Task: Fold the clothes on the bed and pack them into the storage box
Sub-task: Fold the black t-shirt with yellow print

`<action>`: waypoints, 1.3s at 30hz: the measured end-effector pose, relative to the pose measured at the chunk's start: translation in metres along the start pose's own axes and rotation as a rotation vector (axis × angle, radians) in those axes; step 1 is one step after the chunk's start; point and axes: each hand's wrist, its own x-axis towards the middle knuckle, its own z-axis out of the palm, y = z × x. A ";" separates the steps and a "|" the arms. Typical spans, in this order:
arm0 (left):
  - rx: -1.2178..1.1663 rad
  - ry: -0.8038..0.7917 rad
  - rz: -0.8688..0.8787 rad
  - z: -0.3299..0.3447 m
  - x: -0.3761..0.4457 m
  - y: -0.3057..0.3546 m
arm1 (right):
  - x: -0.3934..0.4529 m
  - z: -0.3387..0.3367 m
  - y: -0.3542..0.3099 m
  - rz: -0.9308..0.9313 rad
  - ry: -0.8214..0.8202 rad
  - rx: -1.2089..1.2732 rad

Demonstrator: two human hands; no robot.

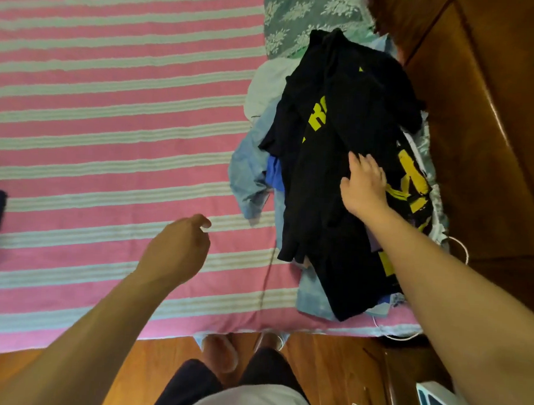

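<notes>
Black cloth with yellow lettering tops the heap: your right hand [366, 185] lies on the black T-shirt [338, 162] at centre right of the frame, fingers spread flat, gripping nothing. Beneath it, pale blue garments [248, 174] spill onto the pink striped bed [110, 119]. Your left hand [178, 247] hovers lower centre, fingers loosely curled, holding nothing.

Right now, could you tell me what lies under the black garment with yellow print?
Under the black garment, light blue denim, a bright blue piece and pale fabric stick out. The rest of the pile is covered.
</notes>
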 end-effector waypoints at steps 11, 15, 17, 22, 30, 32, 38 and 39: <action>-0.422 0.039 0.379 0.008 -0.046 0.052 | -0.179 -0.088 -0.041 0.035 -0.107 1.193; -0.638 -0.039 0.558 -0.008 -0.055 0.085 | -0.209 -0.127 -0.086 -0.200 -0.212 1.432; -0.744 -0.043 0.572 -0.014 -0.061 0.102 | -0.217 -0.149 -0.106 -0.316 -0.262 1.514; -0.883 0.294 0.278 -0.040 -0.067 0.097 | -0.213 -0.196 -0.131 -0.476 -0.252 1.531; -1.347 0.205 0.037 -0.153 -0.099 0.004 | -0.169 -0.147 -0.155 -0.494 -0.485 0.954; -1.563 0.221 -0.076 -0.171 -0.111 -0.028 | -0.180 -0.103 -0.168 -0.501 -0.542 0.829; -1.716 0.367 -0.292 -0.185 -0.138 -0.124 | -0.261 0.066 -0.203 -0.431 -0.521 0.443; -1.710 0.359 -0.312 -0.185 -0.138 -0.140 | -0.268 0.083 -0.210 -0.400 -0.546 0.447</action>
